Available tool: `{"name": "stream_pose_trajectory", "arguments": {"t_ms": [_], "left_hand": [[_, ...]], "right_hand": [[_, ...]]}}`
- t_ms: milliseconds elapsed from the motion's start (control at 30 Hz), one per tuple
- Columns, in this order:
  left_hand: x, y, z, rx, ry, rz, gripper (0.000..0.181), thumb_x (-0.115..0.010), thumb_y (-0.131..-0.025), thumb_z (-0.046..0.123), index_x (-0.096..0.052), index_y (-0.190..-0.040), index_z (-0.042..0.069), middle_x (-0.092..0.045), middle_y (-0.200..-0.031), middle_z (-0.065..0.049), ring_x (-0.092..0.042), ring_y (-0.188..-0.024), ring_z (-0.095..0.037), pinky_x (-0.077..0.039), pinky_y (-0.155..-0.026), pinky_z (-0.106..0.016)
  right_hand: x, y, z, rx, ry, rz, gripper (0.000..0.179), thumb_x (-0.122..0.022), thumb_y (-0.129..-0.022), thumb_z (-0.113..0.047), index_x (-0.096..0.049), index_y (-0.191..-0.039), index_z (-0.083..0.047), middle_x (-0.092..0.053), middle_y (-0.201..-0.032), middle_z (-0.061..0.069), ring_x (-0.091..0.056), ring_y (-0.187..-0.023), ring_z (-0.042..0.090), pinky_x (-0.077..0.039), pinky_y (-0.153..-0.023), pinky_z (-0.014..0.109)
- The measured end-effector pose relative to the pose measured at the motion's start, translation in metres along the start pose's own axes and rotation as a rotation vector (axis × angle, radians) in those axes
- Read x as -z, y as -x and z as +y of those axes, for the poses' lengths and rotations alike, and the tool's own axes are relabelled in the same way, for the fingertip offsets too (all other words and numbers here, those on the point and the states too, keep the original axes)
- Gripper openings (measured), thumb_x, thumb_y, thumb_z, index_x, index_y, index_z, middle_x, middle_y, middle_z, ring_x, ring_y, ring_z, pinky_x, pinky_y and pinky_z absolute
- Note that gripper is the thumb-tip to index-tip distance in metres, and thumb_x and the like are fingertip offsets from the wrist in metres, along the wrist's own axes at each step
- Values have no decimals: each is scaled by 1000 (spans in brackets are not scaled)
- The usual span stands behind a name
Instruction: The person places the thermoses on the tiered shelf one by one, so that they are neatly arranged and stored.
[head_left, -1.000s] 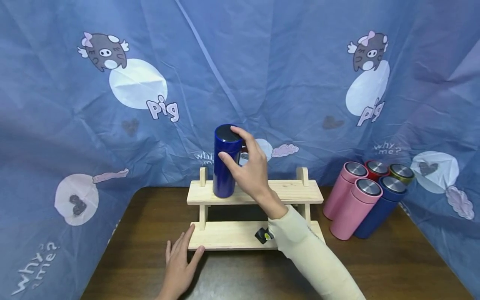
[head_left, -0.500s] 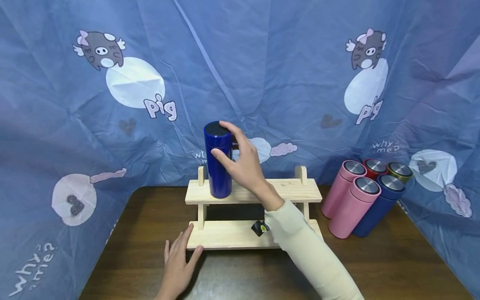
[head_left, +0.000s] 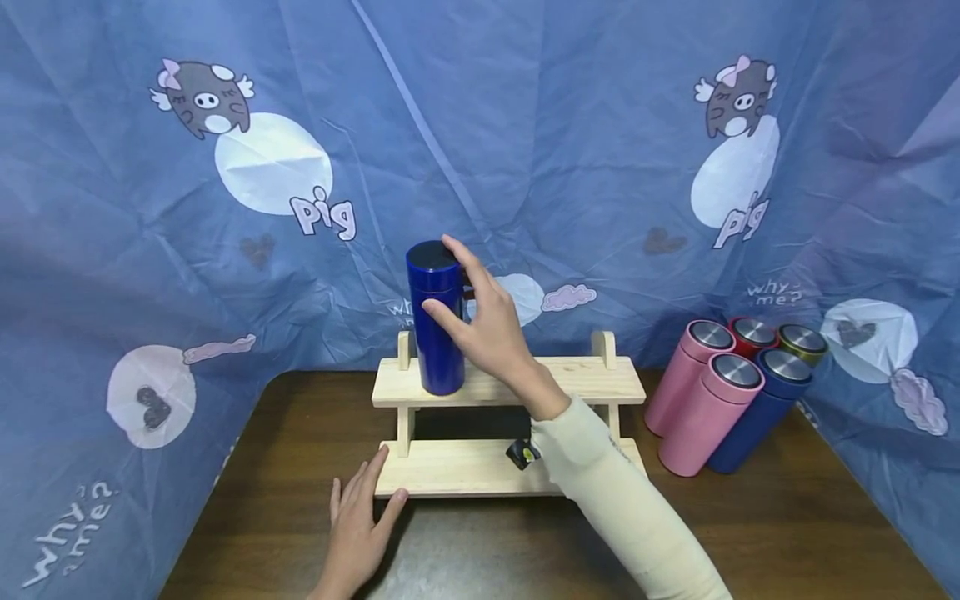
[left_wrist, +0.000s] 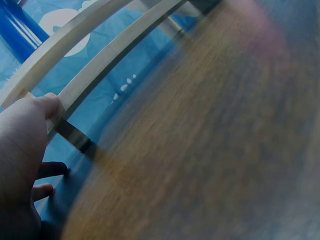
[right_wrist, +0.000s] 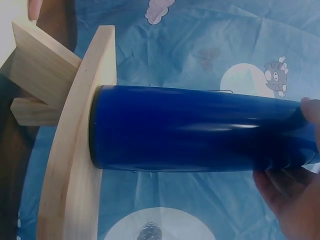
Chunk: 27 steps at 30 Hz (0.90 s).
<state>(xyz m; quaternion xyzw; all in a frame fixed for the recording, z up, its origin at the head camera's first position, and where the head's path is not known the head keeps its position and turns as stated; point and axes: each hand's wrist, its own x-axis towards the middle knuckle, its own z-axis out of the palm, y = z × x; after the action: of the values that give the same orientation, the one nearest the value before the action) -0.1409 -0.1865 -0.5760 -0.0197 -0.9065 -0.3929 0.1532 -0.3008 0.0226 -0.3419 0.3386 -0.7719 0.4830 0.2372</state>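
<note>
A glossy dark-blue thermos bottle (head_left: 437, 350) with a dark lid stands on the left part of the upper shelf of a wooden two-tier rack (head_left: 555, 379). My right hand (head_left: 491, 325) grips its upper part from the right, thumb in front and one finger reaching up to the lid's edge. In the right wrist view the base of the bottle (right_wrist: 190, 130) meets the shelf board. Down at the front left corner of the lower shelf, my left hand (head_left: 360, 529) rests with fingers spread and fairly straight, touching the wood. The left wrist view hides some of those fingers.
To the right of the rack stands a group of thermos bottles: two pink (head_left: 708, 421), a navy one (head_left: 761, 417), a red one (head_left: 752, 335) and a green one (head_left: 802, 342). A blue curtain (head_left: 495, 150) hangs behind the brown table (head_left: 480, 550).
Over the first half second the right hand and the blue thermos bottle shifted slightly left, the bottle's top most. Since then both have stayed nearly still. The left hand keeps its place.
</note>
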Motion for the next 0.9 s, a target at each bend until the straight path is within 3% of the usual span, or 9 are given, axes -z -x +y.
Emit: {"name": "stream_pose_trajectory", "arguments": {"t_ms": [167, 367, 633, 900], "left_hand": [[0, 1, 0, -14, 1, 14, 67, -69, -109, 35, -45, -169, 15, -51, -168, -23, -47, -151, -58, -11, -125, -81], [1, -1, 2, -18, 1, 8, 67, -69, -110, 35, -45, -169, 15, -51, -168, -22, -46, -152, -58, -10, -125, -82], [2, -4, 0, -22, 3, 1, 67, -69, -110, 36, -45, -169, 14, -51, -169, -20, -46, -152, -57, -10, -125, -82], [1, -1, 0, 7, -6, -16, 68, -68, -110, 37, -44, -170, 15, -51, -169, -21, -45, -153, -57, -10, -125, -82]], "right_hand": [[5, 4, 0, -19, 7, -68, 92, -78, -106, -25, -23, -179, -23, -60, -160, 17, -68, -132, 33, -59, -106, 50], [13, 16, 1, -94, 46, -117, 100, -76, -107, -35, -8, -181, -30, -59, -161, 17, -61, -145, 34, -52, -116, 57], [25, 31, 5, -118, 7, -78, 89, -72, -109, -29, -18, -179, -19, -58, -160, 19, -59, -145, 36, -51, -118, 51], [38, 45, 5, -82, 28, -30, 80, -74, -107, -24, -33, -175, -14, -63, -152, 18, -61, -142, 32, -50, -116, 54]]}}
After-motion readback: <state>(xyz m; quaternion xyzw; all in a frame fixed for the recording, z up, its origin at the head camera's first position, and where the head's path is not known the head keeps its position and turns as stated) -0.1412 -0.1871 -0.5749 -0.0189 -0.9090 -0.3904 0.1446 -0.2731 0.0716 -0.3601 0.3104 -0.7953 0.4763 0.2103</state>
